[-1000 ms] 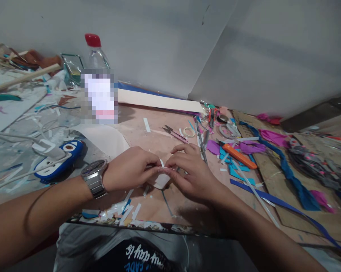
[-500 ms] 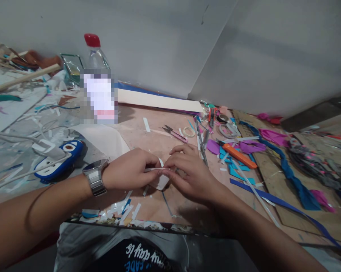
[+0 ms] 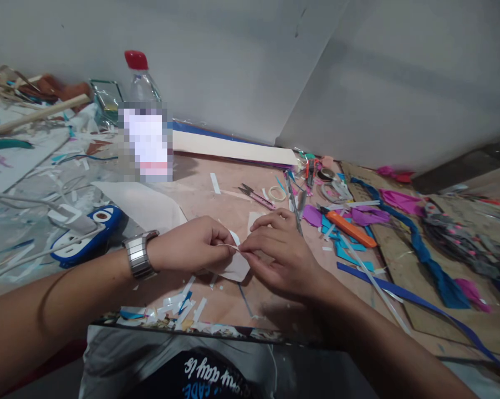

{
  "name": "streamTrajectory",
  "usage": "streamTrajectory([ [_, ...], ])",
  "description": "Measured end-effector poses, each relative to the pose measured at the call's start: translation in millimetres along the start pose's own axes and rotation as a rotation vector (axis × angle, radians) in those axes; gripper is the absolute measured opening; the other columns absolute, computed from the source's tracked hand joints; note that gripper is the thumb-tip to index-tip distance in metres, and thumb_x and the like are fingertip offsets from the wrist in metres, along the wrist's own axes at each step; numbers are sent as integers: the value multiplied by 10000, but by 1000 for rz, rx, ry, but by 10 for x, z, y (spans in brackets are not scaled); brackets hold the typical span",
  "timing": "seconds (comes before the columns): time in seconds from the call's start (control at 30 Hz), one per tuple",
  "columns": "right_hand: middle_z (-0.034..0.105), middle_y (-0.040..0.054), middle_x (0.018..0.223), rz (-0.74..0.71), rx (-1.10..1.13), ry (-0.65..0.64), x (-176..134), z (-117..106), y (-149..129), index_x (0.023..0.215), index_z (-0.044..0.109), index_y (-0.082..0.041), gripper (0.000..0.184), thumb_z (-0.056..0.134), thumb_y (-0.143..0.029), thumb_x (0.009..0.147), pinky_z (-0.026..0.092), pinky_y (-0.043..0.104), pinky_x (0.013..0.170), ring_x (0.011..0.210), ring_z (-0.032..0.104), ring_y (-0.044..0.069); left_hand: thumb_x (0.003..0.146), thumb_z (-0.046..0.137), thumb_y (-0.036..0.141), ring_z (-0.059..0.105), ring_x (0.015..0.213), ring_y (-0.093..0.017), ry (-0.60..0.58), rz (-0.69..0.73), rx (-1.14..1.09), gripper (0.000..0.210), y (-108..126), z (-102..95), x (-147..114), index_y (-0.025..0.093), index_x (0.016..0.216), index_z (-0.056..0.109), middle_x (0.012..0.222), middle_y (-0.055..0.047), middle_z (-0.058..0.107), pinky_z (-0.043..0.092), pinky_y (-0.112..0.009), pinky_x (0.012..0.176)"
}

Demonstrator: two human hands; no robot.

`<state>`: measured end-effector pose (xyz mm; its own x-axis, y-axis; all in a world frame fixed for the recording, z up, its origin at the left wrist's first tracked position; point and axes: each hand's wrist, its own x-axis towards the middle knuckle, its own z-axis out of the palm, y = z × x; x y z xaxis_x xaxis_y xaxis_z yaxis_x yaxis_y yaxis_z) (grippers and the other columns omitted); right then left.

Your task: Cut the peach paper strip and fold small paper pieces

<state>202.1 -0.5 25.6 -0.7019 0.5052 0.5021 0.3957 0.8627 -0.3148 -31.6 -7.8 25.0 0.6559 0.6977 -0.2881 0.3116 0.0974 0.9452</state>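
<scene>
A thin pale strip [image 3: 235,247], seen almost edge-on, is pinched between both hands at the middle of the table. My left hand [image 3: 194,246], with a metal watch [image 3: 139,255] on its wrist, grips it between thumb and curled index finger. The fingertips of my right hand [image 3: 281,252] close on its other end, so its full length is hidden. Below lies a white piece of paper [image 3: 236,270], partly covered by my hands. Another pale paper piece [image 3: 255,219] shows behind my right fingers. Beyond them lie pink-handled thread snips [image 3: 257,198] and a small tape roll [image 3: 277,193].
To the left are a blue-and-white power strip [image 3: 87,235] with cables and a large pale sheet [image 3: 144,205]. An orange utility knife [image 3: 352,227] and blue scraps lie right. A blurred phone [image 3: 148,141] leans on a red-capped bottle [image 3: 137,60]. Paper offcuts [image 3: 183,307] line the front edge.
My left hand has shifted slightly left and my right hand slightly right and down. More of the white paper below shows, and the strip now looks slightly curved.
</scene>
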Motion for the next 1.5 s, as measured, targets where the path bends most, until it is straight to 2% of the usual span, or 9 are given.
streamTrajectory([
  [0.13,731,-18,819,2,-10,-4,2,2,0,925,712,-236,110,676,-133,918,311,470,1008,952,633,216,918,569,340,359,509,-76,8,-1,14,254,-8,-4,3,127,845,688,586,49,442,309,-195,472],
  [0.37,756,-14,881,-19,-36,-35,-13,-16,2,971,727,-251,97,682,-173,934,311,475,1015,991,626,227,863,559,267,424,486,-82,22,-47,-22,187,48,-19,5,137,804,680,611,18,524,315,-202,444],
  [0.47,767,-11,892,-25,-55,-46,-17,-27,-3,983,726,-261,112,659,-178,950,314,480,1016,995,628,232,908,571,337,386,458,-75,28,-6,-32,263,33,-15,11,153,727,621,558,38,463,281,-205,430],
  [0.57,776,-6,886,-15,-62,-35,-10,-29,-13,973,726,-264,95,662,-196,954,317,484,1021,990,635,240,916,603,380,381,475,-74,68,22,5,280,1,-8,26,146,771,653,566,42,478,283,-202,447],
  [0.77,770,0,861,49,-65,-57,7,-22,-19,958,718,-251,47,677,-230,963,298,487,1034,995,619,245,935,595,342,504,581,-97,173,115,248,266,31,14,8,138,805,706,653,8,617,351,-211,543],
  [0.97,738,18,875,84,-20,-134,5,-4,-15,942,673,-219,85,607,-221,996,296,486,1039,1015,608,242,959,564,279,515,600,-102,208,212,464,264,70,34,-27,148,775,702,650,11,633,339,-228,578],
  [1.17,707,53,937,179,78,-166,7,13,-15,957,638,-208,35,608,-215,974,336,488,1028,1064,585,263,984,559,279,524,572,-107,269,318,663,265,31,42,-25,162,784,689,645,12,642,332,-248,593],
  [1.37,688,63,984,252,236,-162,11,20,-27,987,636,-225,102,567,-157,956,392,479,1015,1103,563,271,1037,478,275,615,660,-153,300,450,945,308,-41,54,1,183,813,669,733,-17,698,356,-277,620],
  [1.5,679,62,980,333,378,-147,29,24,-34,921,644,-226,102,562,-195,974,423,468,1005,1088,578,262,1058,447,277,658,715,-164,329,512,1013,319,-50,66,-1,188,863,684,786,-24,735,397,-278,649],
])
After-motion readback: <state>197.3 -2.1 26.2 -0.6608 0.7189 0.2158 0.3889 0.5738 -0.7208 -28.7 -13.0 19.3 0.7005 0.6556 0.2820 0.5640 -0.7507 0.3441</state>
